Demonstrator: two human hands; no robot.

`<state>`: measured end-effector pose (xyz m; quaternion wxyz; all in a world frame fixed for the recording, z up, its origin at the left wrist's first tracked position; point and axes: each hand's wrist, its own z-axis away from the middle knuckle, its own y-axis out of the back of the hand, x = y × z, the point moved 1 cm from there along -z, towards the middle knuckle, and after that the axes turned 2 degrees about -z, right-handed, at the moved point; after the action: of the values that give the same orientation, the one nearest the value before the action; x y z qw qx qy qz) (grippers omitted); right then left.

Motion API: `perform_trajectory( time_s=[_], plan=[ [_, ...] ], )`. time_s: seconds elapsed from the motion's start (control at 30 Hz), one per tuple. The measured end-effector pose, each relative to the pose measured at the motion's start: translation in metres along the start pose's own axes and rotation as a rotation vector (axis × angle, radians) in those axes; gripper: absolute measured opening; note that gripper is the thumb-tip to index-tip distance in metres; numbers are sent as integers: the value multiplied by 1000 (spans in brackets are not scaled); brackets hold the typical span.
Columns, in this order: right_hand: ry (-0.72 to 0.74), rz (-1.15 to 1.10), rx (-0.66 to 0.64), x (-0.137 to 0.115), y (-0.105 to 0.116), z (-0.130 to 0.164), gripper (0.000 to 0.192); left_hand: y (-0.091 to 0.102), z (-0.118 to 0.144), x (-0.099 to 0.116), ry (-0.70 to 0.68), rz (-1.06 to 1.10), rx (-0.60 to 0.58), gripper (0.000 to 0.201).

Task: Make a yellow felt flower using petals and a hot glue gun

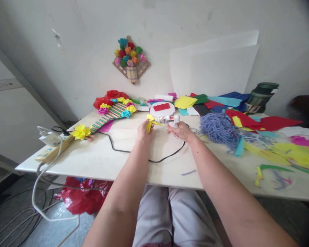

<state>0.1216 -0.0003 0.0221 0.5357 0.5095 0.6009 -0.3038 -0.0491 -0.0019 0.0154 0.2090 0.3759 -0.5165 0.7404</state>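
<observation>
Over the middle of the table, my left hand (145,131) pinches a piece of yellow crepe paper (149,122), gathered like a small flower. My right hand (181,131) is wrapped round a white hot glue gun (176,118), its nozzle pointing left and close to the yellow paper. Whether the nozzle touches the paper I cannot tell. A black cord (167,158) loops from the gun across the table to the left. Behind my hands lies a white oval piece (154,109) with a red rectangle on it. To the left is a woven striped panel (110,117) edged with paper flowers.
A yellow power strip (50,152) with plugs sits at the table's left end. Right of my hands lie a heap of blue-purple yarn (218,128) and coloured paper sheets (185,102). A dark green jar (263,97) stands at the back right. Scraps (259,176) lie near the front right.
</observation>
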Motion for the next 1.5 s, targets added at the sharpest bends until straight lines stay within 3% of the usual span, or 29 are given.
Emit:
perform_trajectory(
  time_s=[1.07, 1.5],
  plan=[
    [9, 294, 65, 0, 0, -4, 24, -3, -1, -2, 13, 13, 15, 6],
    [91, 463, 62, 2, 2, -7, 25, -5, 0, -1, 21, 15, 24, 7]
  ],
)
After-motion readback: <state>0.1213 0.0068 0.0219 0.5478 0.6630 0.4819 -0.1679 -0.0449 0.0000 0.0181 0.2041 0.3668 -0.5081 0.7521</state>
